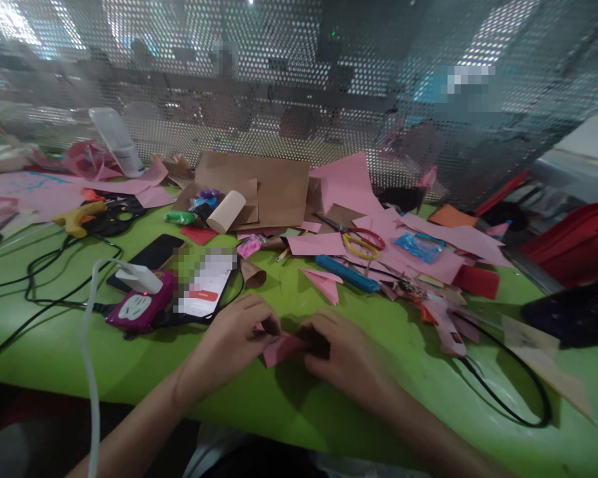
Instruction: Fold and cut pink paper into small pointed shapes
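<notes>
A small piece of folded pink paper point(280, 350) is held between my two hands, just above the green table point(259, 405). My left hand point(239, 335) pinches its left end, thumb against fingers. At the other end my right hand point(341, 352) has its fingers curled and closed on the paper; part of the fold is hidden behind the fingertips. Beyond the hands lies another folded pink paper piece point(323, 285) with a pointed tip. A blue cutter-like tool point(347, 273) rests just past that piece.
To the left are a purple power adapter point(142, 302) with a white plug, a black phone point(152, 255) and a lit phone point(209, 285). A pink glue gun point(443, 325) trails its cord at right. Scissors point(361, 242), brown cardboard point(274, 186) and a yellow glue gun point(80, 218) lie farther back.
</notes>
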The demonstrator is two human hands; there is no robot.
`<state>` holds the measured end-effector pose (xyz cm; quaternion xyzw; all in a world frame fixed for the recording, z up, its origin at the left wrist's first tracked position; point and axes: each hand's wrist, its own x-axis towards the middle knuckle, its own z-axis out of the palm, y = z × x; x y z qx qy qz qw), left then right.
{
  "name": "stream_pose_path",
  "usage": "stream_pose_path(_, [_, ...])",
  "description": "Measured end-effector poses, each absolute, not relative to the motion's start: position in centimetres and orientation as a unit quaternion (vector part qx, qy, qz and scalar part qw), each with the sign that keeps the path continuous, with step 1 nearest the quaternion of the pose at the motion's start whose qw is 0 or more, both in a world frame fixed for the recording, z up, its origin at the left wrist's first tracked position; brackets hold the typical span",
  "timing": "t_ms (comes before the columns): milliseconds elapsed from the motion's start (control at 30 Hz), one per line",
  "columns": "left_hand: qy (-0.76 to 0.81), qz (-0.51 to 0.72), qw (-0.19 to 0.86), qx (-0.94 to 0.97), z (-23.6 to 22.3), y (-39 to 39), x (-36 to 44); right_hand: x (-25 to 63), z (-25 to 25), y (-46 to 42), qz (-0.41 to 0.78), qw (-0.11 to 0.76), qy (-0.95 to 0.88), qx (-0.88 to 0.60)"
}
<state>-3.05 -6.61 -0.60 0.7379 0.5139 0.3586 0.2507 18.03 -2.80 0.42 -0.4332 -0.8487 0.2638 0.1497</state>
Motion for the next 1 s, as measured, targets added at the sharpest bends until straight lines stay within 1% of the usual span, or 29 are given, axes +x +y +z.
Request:
stream_pose_path(67, [0.495, 0.385, 0.228, 0.745, -0.7, -6.8, -3.2, 17.9, 0.3, -2.8, 0.3, 0.17, -0.834, -0.431])
stream_pose_path(200, [0.454, 0.411, 0.186, 0.769, -0.4, -7.1, -3.2, 18.2, -0.5, -2.5, 0.417, 0.22, -0.779, -0.414])
stream_pose_path(267, [0.445, 0.412, 0.171, 0.777, -0.2, -7.3, -3.1, 18.4, -0.7, -2.5, 0.432, 0.25, -0.763, -0.41])
stream_pose_path(333, [0.453, 0.413, 0.143, 0.777, -0.1, -7.5, -3.0, 18.6, -0.6, -2.6, 0.388, 0.286, -0.776, -0.407])
stream_pose_path(367, [0.462, 0.411, 0.123, 0.776, -0.1, -7.6, -3.0, 18.8, -0.5, -2.7, 0.343, 0.306, -0.793, -0.399])
stream_pose_path(467, [0.497, 0.386, 0.06, 0.775, -0.3, -7.8, -2.7, 19.2, 0.0, -3.1, 0.144, 0.345, -0.862, -0.342])
stream_pose_path(567, [0.517, 0.349, 0.013, 0.782, -0.6, -7.8, -2.2, 19.5, 0.1, -3.5, -0.023, 0.328, -0.903, -0.278])
stream_pose_path(667, [0.525, 0.314, -0.002, 0.791, -1.2, -7.7, -1.7, 19.6, -0.2, -3.9, -0.085, 0.29, -0.919, -0.253])
stream_pose_path(733, [0.528, 0.282, 0.013, 0.801, -1.6, -7.8, -1.5, 19.6, -0.3, -4.3, -0.073, 0.245, -0.933, -0.252])
stream_pose_path(833, [0.532, 0.254, 0.042, 0.807, -1.9, -8.2, -1.2, 19.8, -0.5, -4.6, -0.01, 0.178, -0.947, -0.266])
stream_pose_path(1000, [0.497, 0.28, 0.054, 0.82, -2.6, -9.0, -0.5, 19.9, -0.8, -4.5, 0.04, 0.167, -0.945, -0.279])
